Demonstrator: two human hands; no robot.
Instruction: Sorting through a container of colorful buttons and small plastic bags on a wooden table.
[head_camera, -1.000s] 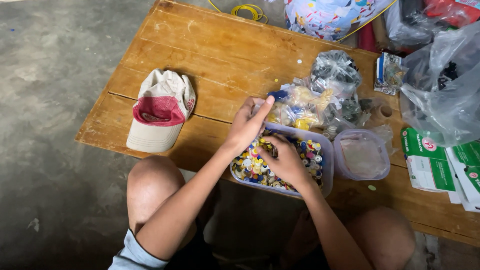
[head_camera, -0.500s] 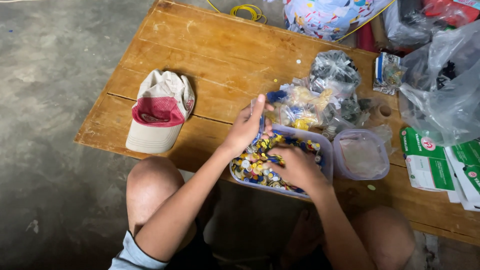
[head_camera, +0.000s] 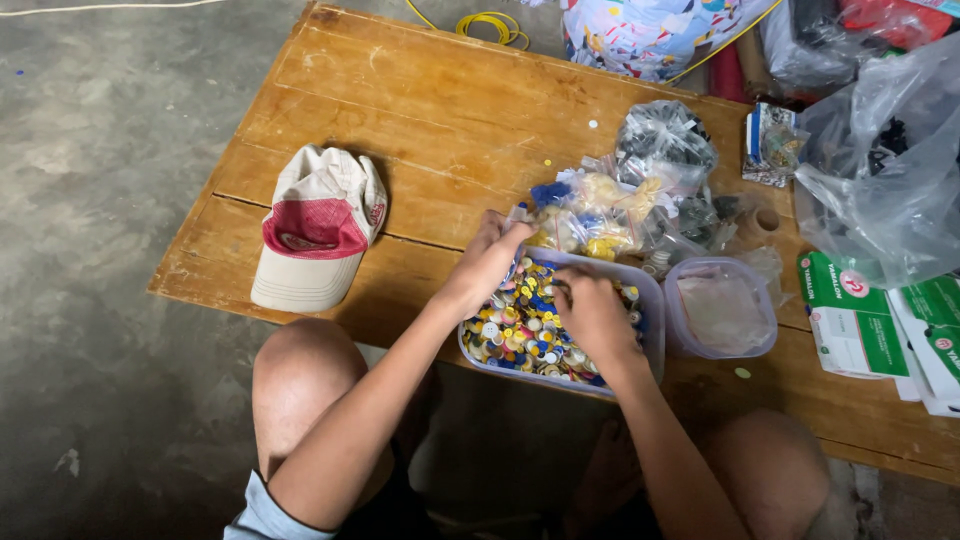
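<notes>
A clear plastic tub (head_camera: 652, 300) full of small coloured round pieces (head_camera: 516, 335) sits at the near edge of a low wooden table (head_camera: 420, 110). My left hand (head_camera: 489, 258) grips the tub's far left rim, fingers curled over it. My right hand (head_camera: 590, 312) is down inside the tub on the pieces, fingers bent; whether it pinches one is hidden. Small clear bags of sorted pieces (head_camera: 600, 215) lie just beyond the tub.
A white and red cap (head_camera: 315, 225) lies on the table's left. A clear lid (head_camera: 722, 310) rests right of the tub. Green and white boxes (head_camera: 865, 320) and a big plastic bag (head_camera: 880, 170) crowd the right. My knees (head_camera: 300, 380) are below the table edge.
My left hand has shifted from hovering over the bags down onto the tub's rim. My right hand stayed in the tub, moving a little among the pieces.
</notes>
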